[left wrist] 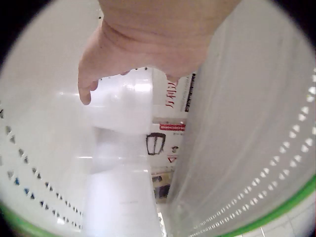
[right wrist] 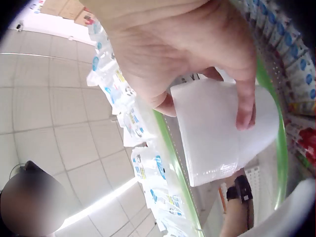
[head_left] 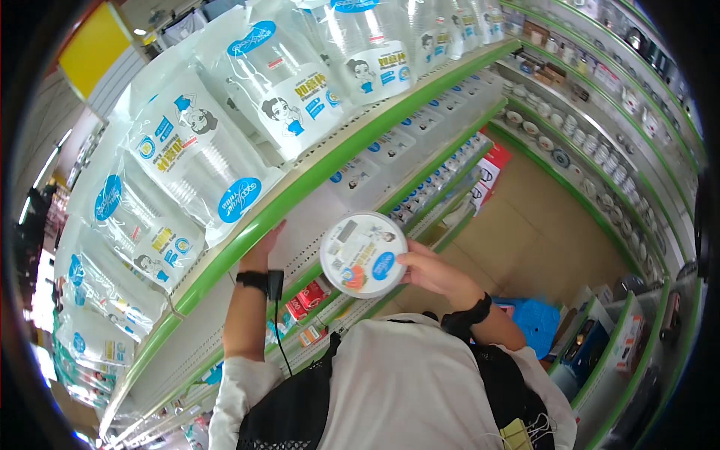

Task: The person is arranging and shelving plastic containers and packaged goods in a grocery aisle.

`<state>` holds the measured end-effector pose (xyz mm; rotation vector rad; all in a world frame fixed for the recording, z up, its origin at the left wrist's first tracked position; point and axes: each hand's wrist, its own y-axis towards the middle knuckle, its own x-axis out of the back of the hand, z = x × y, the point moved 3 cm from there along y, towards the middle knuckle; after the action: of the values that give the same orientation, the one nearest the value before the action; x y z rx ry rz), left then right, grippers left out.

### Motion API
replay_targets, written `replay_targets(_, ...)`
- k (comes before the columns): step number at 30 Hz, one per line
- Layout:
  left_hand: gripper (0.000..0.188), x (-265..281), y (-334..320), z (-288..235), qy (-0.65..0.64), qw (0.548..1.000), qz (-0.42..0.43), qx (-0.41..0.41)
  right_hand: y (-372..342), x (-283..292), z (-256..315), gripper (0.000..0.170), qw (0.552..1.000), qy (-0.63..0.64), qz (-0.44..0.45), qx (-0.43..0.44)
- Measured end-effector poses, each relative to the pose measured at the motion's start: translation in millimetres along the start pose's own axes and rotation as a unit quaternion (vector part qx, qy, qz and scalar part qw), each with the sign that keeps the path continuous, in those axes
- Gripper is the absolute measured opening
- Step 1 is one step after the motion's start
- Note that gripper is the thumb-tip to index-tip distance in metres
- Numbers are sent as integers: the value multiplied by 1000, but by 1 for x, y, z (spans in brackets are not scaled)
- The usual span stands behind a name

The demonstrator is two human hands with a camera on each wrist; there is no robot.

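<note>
My right hand (head_left: pixel 436 273) grips a round white tub (head_left: pixel 352 244) by its rim, thumb over the labelled top. In the right wrist view, the fingers of that hand (right wrist: pixel 185 52) bend over the tub's smooth white side (right wrist: pixel 212 140). My left hand (head_left: pixel 262 246) reaches in below the green-edged upper shelf, its fingers partly hidden by that edge. From the left wrist, this hand (left wrist: pixel 143 47) appears over a row of translucent white containers (left wrist: pixel 121 111) on a perforated shelf, with one finger pointing down beside the nearest.
Bagged stacks of clear plastic cups (head_left: pixel 289 97) line the upper shelf, whose green edge (head_left: pixel 300 191) runs above my left forearm. Rectangular clear containers (head_left: pixel 386 146) stand on the shelf below. Shelves of bowls (head_left: pixel 559 124) rise across the aisle, and a blue plastic item (head_left: pixel 536 322) sits to the right.
</note>
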<state>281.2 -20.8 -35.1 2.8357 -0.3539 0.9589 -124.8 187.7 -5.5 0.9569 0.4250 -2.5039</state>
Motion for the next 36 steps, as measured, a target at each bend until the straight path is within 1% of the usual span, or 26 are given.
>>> replay_targets(1,60,-7,-23,-27,-293,950,-55,90,12,-5,4,61,1000,-19,12,-19)
replay_targets(2,62,-15,-41,-42,-557,806,-109,165,26,-7,5,61,999,-18,21,-28)
replay_targets(3,62,-18,-59,-54,-556,804,-123,169,38,-10,4,60,998,-28,33,-41)
replay_targets(5,66,-30,-87,-79,-520,845,40,118,62,-18,0,56,996,-34,51,-62)
replay_targets(6,66,-37,-98,-96,-522,844,24,120,72,-25,-1,56,995,-36,62,-73)
replay_targets(8,69,-47,-116,-126,-500,863,31,59,90,-39,-5,58,998,-23,11,-64)
replay_targets(9,71,-47,-121,-123,-484,872,6,75,101,-45,-5,62,999,-19,8,-38)
replay_targets(10,71,-46,-126,-123,-486,871,-8,76,113,-45,-13,62,998,-24,18,-47)
replay_targets(12,66,-42,-130,-134,-375,903,-103,181,131,-43,-23,66,999,-24,-12,20)
replay_targets(13,68,-40,-125,-116,-433,877,-90,190,134,-43,-24,65,999,-26,-20,10)
replay_targets(14,68,-39,-122,-107,-435,875,-98,190,137,-42,-30,65,999,-30,-14,5)
replay_targets(16,70,-40,-112,-98,-478,857,-115,154,145,-33,-39,59,999,-25,5,30)
replay_targets(17,70,-43,-103,-96,-478,858,-110,153,142,-31,-38,59,999,-25,0,33)
replay_targets(19,71,-48,-86,-90,-465,859,-139,164,131,-26,-39,56,997,-76,-1,21)
replay_targets(20,71,-49,-78,-88,-465,860,-134,162,123,-23,-37,56,997,-76,-5,24)
replay_targets(22,75,-50,-64,-85,-473,866,-98,129,105,-16,-33,44,992,-117,25,-27)
replay_targets(23,75,-50,-56,-75,-474,866,-93,128,98,-8,-36,44,993,-117,21,-24)
replay_targets(25,77,-53,-38,-56,-466,878,-65,91,82,14,-41,35,992,-116,-38,-20)
replay_targets(26,77,-52,-35,-57,-468,878,-56,88,72,21,-40,35,992,-117,-47,-14)
replay_targets(28,81,-48,-31,-58,-479,868,-65,115,51,35,-40,31,991,-94,-99,1)
replay_targets(29,81,-46,-32,-55,-480,868,-58,115,40,39,-42,31,990,-93,-106,5)
replay_targets(31,86,-43,-35,-49,-491,867,-31,86,17,49,-45,35,981,-81,-175,26)
replay_targets(32,86,-41,-37,-44,-492,866,-24,86,8,53,-49,35,980,-81,-182,29)
replay_targets(34,86,-38,-44,-29,-476,870,-40,117,-10,62,-56,35,969,-73,-235,40)
replay_targets(36,84,-33,-50,-20,-492,862,-32,112,-20,70,-67,34,965,-64,-251,52)
